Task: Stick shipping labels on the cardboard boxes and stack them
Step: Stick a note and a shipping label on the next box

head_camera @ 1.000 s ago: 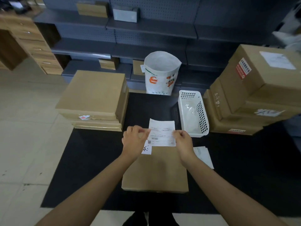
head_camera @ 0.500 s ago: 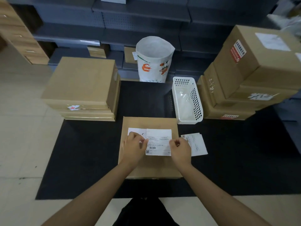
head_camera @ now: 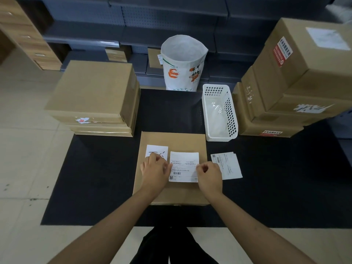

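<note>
A flat cardboard box [head_camera: 172,140] lies on the black mat in front of me. On its top lies a white shipping label [head_camera: 183,166] with barcodes, next to a smaller white sticker [head_camera: 157,150] with black marks. My left hand [head_camera: 155,172] pinches the label's left edge with curled fingers. My right hand [head_camera: 209,177] pinches its right edge the same way. The label looks flat against the box top.
A stack of plain boxes [head_camera: 93,98] stands at the left, a taller labelled stack [head_camera: 293,86] at the right. A white perforated basket [head_camera: 219,113] and a white paper bag [head_camera: 182,63] sit behind the box. Loose label sheets [head_camera: 227,164] lie on the black mat [head_camera: 91,178].
A second ago both hands held the label up above the box. They lowered it onto the box top and it now lies there, still pinched at both edges.
</note>
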`<state>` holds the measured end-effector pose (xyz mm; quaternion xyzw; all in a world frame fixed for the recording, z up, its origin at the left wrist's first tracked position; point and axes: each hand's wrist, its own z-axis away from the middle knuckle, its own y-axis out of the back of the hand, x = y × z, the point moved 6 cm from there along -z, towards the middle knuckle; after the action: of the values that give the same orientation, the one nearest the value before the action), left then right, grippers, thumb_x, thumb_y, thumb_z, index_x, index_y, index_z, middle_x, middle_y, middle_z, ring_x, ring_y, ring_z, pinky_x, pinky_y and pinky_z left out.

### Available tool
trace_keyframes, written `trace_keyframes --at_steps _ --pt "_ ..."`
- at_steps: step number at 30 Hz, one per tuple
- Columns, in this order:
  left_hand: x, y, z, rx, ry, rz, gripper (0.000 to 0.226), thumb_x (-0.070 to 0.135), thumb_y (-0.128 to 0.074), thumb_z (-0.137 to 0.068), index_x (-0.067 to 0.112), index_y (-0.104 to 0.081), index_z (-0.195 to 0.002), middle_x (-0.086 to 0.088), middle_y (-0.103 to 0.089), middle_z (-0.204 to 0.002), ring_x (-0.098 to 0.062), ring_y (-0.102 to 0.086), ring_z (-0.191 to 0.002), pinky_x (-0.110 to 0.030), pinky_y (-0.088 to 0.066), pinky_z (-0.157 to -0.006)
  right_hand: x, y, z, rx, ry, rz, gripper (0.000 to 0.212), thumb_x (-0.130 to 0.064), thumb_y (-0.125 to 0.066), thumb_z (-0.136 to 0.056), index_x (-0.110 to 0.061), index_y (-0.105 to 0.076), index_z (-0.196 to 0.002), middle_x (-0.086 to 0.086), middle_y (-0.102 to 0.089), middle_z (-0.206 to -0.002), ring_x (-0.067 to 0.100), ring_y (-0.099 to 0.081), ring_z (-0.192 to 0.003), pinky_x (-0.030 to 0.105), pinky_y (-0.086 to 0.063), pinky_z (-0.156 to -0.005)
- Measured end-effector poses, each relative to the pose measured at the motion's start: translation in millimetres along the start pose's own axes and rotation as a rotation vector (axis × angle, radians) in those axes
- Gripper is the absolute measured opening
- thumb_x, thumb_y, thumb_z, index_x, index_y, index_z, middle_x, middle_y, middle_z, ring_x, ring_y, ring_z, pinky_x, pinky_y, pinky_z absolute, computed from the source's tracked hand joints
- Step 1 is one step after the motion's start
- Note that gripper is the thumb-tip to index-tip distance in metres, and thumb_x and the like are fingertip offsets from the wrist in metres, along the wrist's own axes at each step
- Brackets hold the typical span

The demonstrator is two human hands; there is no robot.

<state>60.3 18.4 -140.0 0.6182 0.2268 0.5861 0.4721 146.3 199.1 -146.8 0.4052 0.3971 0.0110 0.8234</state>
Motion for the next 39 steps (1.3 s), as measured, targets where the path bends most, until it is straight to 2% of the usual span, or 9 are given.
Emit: trace_keyframes --at_steps 7,17,27,32,36,38,39 --pt "2.7 -0.3 -0.9 0.006 0.001 -0.055 0.025 0.038 -0.05 -0.096 0.019 -0.066 -0.097 0.002 -0.046 -0.114 -0.017 -0.041 -0.113 -0.032 -0.021 -0.1 0.5 -2.3 -2.8 -0.002 0.02 0.058 0.013 -0.033 -0.053 -0.095 -0.022 -0.055 -0.088 -0.004 -0.051 -0.1 0.009 -0.053 -0.082 0.023 -0.041 -0.068" --pt "3.7 -1.9 -1.3 0.027 -0.021 -0.098 0.026 0.038 -0.05 -0.096 0.019 -0.067 -0.092 0.002 -0.046 -0.113 -0.017 -0.042 -0.112 -0.031 -0.02 -0.1 -1.2 -2.6 -3.9 -0.022 0.06 0.141 0.013 -0.034 -0.053 -0.095 -0.023 -0.054 -0.089 -0.006 -0.048 -0.098 0.01 -0.053 -0.083 0.024 -0.042 -0.067" --pt "3.6 -5.6 -4.7 0.041 -0.024 -0.143 0.025 0.037 -0.052 -0.093 0.019 -0.066 -0.083 0.002 -0.048 -0.108 -0.019 -0.043 -0.108 -0.032 -0.024 -0.097 -6.1 -5.2 -7.9 -0.033 0.06 0.243 0.013 -0.033 -0.053 -0.092 -0.021 -0.054 -0.087 -0.002 -0.049 -0.101 0.016 -0.055 -0.088 0.033 -0.049 -0.072" --pt "4.6 -4.5 -5.7 0.038 -0.041 -0.207 0.025 0.038 -0.054 -0.091 0.019 -0.066 -0.081 0.001 -0.049 -0.109 -0.021 -0.044 -0.108 -0.033 -0.025 -0.099 -12.5 -6.9 -8.1 -0.037 0.119 0.458 0.028 -0.036 -0.044 -0.095 -0.012 -0.054 -0.104 0.004 -0.05 -0.108 0.019 -0.052 -0.095 0.033 -0.046 -0.069" --pt "6.7 -1.2 -5.3 0.057 -0.051 -0.25 0.025 0.034 -0.055 -0.088 0.014 -0.062 -0.099 -0.004 -0.051 -0.114 -0.023 -0.048 -0.108 -0.037 -0.032 -0.098 -18.7 -3.8 -1.7 0.121 0.241 0.598 0.031 -0.035 -0.047 -0.093 -0.011 -0.051 -0.112 0.009 -0.051 -0.119 0.021 -0.049 -0.106 0.033 -0.041 -0.089" --pt "12.8 -2.5 -3.5 0.122 -0.155 -0.214 0.028 0.028 -0.053 -0.087 0.012 -0.058 -0.11 -0.007 -0.055 -0.12 -0.025 -0.053 -0.113 -0.04 -0.036 -0.098 -24.0 -8.3 4.8 0.156 0.402 0.52 0.036 -0.03 -0.052 -0.094 -0.01 -0.05 -0.124 0.011 -0.046 -0.135 0.025 -0.043 -0.123 0.035 -0.035 -0.102" --pt "16.9 -7.1 -1.8 0.117 -0.232 -0.203 0.034 0.029 -0.046 -0.09 0.012 -0.055 -0.118 -0.007 -0.056 -0.127 -0.026 -0.051 -0.12 -0.041 -0.034 -0.101 -26.0 -14.2 7.0 0.121 0.479 0.475 0.043 -0.031 -0.051 -0.095 -0.01 -0.046 -0.133 0.01 -0.039 -0.146 0.027 -0.036 -0.134 0.036 -0.029 -0.109"
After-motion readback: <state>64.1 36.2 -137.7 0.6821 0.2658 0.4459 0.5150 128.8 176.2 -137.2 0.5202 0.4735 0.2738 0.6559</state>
